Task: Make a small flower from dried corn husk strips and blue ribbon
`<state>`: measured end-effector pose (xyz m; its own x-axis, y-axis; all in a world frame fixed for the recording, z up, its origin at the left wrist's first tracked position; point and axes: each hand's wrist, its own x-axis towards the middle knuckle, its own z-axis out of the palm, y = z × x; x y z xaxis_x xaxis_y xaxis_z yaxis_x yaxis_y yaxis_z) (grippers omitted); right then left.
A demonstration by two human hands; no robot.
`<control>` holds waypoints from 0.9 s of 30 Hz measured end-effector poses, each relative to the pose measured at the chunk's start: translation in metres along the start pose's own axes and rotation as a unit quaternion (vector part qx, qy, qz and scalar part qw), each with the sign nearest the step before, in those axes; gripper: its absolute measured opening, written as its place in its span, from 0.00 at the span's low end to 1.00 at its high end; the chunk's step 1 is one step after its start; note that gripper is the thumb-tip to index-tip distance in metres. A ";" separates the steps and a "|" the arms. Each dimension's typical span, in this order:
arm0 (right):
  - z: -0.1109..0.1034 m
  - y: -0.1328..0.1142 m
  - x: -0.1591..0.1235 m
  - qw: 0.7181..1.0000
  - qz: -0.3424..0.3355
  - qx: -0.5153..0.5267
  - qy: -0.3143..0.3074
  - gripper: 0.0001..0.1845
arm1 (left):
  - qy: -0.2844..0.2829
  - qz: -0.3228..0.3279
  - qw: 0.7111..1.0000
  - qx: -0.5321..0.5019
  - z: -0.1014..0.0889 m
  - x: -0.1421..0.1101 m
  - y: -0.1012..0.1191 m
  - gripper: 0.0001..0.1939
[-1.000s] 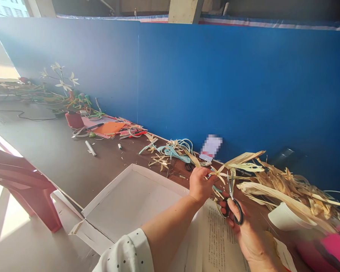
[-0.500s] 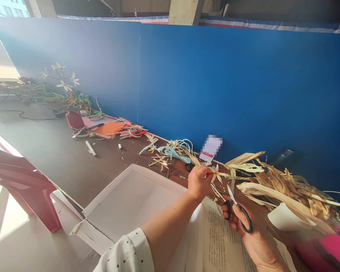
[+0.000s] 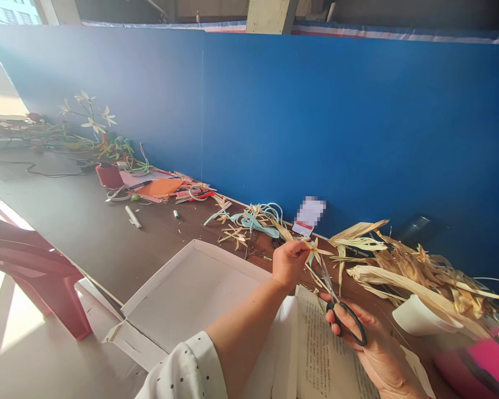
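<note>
My left hand (image 3: pixel 289 266) pinches a pale corn-husk flower (image 3: pixel 315 251) with narrow pointed petals. In my right hand (image 3: pixel 368 338) is a pair of scissors (image 3: pixel 348 321) with black handles, thumb and fingers in the loops. Their blades point up at the flower's lower petals; whether they touch a petal I cannot tell. Below both hands lies a printed sheet (image 3: pixel 316 343). Dried corn husks (image 3: pixel 419 277) are heaped to the right, and several small husk flowers (image 3: pixel 235 237) lie left of my left hand beside light-blue strips (image 3: pixel 255 223).
An open white box lid (image 3: pixel 195 310) lies left of my forearm. A white cup (image 3: pixel 424 316) is tipped among the husks. A blue panel (image 3: pixel 336 122) stands behind the table. Orange paper (image 3: pixel 162 188) and a marker (image 3: pixel 133 217) lie further left. A red plastic chair (image 3: pixel 33 271) stands at the left.
The flower has turned in my left fingers, and that hand has shifted slightly left. The scissors dropped back to the right, then swung left so their blades meet the flower's underside in view.
</note>
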<state>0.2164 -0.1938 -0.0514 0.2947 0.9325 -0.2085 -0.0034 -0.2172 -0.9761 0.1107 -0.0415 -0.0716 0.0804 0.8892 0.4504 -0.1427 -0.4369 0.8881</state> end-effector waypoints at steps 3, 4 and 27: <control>-0.002 0.002 0.000 1.000 -0.007 0.013 0.017 0.26 | -0.002 0.016 1.000 -0.002 0.000 0.000 -0.001 0.08; -0.003 0.003 0.001 1.000 -0.007 0.013 0.019 0.26 | -0.002 0.019 1.000 -0.003 0.000 0.000 -0.002 0.08; -0.010 0.004 0.006 1.000 -0.009 0.018 0.009 0.24 | -0.007 0.038 0.999 0.015 0.002 0.000 -0.006 0.07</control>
<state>0.2279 -0.1920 -0.0559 0.3115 0.9311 -0.1897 -0.0317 -0.1893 -0.9814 0.1131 -0.0391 -0.0767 0.0846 0.8509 0.5185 -0.1193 -0.5079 0.8531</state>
